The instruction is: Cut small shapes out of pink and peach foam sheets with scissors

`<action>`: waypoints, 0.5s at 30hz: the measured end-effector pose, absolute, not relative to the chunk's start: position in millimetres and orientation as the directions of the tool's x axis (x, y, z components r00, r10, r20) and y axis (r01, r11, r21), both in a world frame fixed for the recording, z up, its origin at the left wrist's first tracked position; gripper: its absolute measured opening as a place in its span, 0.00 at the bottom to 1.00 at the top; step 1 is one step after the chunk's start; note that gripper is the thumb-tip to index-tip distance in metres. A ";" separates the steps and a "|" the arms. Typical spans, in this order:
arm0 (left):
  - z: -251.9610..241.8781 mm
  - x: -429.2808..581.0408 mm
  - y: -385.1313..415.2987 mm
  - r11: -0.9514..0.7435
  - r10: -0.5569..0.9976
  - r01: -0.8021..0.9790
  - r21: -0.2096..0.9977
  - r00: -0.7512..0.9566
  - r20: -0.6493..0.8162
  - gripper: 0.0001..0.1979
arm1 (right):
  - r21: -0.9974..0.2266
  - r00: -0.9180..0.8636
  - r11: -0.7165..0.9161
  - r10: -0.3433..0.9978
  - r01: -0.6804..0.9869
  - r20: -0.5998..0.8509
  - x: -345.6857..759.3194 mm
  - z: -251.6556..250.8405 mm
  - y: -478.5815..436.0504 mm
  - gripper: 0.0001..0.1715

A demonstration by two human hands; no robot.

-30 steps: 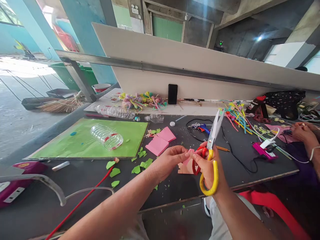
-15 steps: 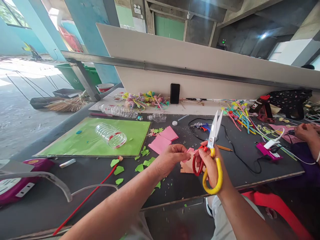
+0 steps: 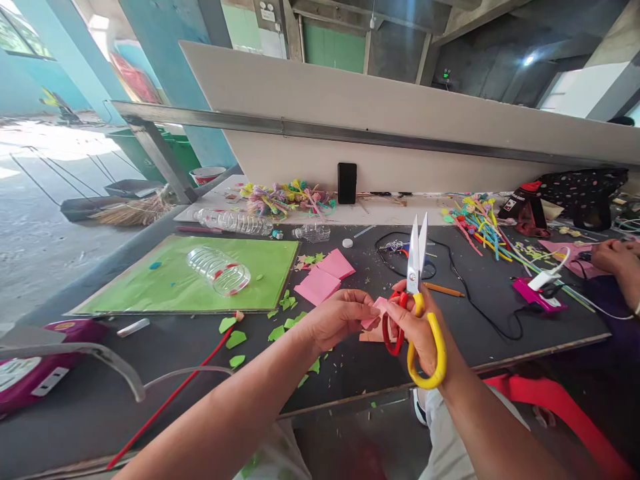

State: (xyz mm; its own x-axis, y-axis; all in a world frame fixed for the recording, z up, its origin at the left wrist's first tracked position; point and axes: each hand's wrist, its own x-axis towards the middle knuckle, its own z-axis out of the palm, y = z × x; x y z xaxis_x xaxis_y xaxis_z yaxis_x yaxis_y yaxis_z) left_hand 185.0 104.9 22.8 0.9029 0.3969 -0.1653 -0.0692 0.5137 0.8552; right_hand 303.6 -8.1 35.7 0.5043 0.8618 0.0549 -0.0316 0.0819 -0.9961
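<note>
Between my thumb and fingers, my left hand [image 3: 340,319] pinches a small piece of pink paper [image 3: 381,305]. My right hand [image 3: 424,339] grips scissors [image 3: 415,263] by their red and yellow handles. Their blades point up and are parted slightly, away from the paper. The right fingertips are close to the pink paper; whether they touch it I cannot tell. Below the hands a salmon-coloured paper piece [image 3: 371,337] lies on the dark table [image 3: 350,380]. Pink squares of paper [image 3: 319,285] and green paper scraps [image 3: 277,333] are left of it.
Left, a clear plastic bottle piece [image 3: 218,271] lies on a green sheet [image 3: 150,287]. Behind the hands are a pencil [image 3: 444,290] and a black cable [image 3: 463,287]. A phone [image 3: 347,183] stands at the back. Another person's hands [image 3: 617,256] are at far right, beyond a purple power strip [image 3: 540,297].
The scissors have turned to point more upright, and their blades have shifted a little left in view. My left hand still pinches the pink paper.
</note>
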 end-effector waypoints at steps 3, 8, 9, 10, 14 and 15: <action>22.3 185.4 103.5 0.502 0.397 -0.043 0.864 0.899 -0.186 0.08 | -0.999 0.527 0.038 0.850 -0.025 0.019 301.1 37.8 -5.9 0.23; 21.5 186.0 101.7 0.497 0.406 -0.066 0.865 0.899 -0.165 0.09 | -0.996 0.575 0.063 0.818 -0.070 0.012 301.7 32.1 -4.0 0.19; 21.8 186.0 101.2 0.503 0.419 -0.085 0.860 0.894 -0.157 0.09 | -0.992 0.586 0.086 0.810 -0.094 0.015 302.7 29.7 -3.6 0.19; 22.3 186.1 100.6 0.509 0.432 -0.103 0.855 0.890 -0.150 0.10 | -0.988 0.595 0.105 0.804 -0.115 0.016 303.9 27.2 -3.2 0.19; 24.6 187.2 96.8 0.476 0.455 -0.146 0.867 0.884 -0.102 0.13 | -0.980 0.619 0.137 0.785 -0.142 0.020 307.5 19.1 -1.4 0.19; 24.7 187.7 95.6 0.450 0.458 -0.145 0.881 0.885 -0.088 0.13 | -0.979 0.627 0.144 0.779 -0.145 0.022 307.6 17.9 -0.9 0.19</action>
State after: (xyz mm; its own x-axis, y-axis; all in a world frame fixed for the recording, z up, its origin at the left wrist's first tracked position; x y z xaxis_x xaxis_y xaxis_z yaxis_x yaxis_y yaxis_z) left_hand 187.7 95.6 24.7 0.8845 0.4582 -0.0879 -0.1453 0.4496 0.8813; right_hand 307.6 -0.9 17.9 0.6270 0.7787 0.0224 -0.1445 0.1445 -0.9789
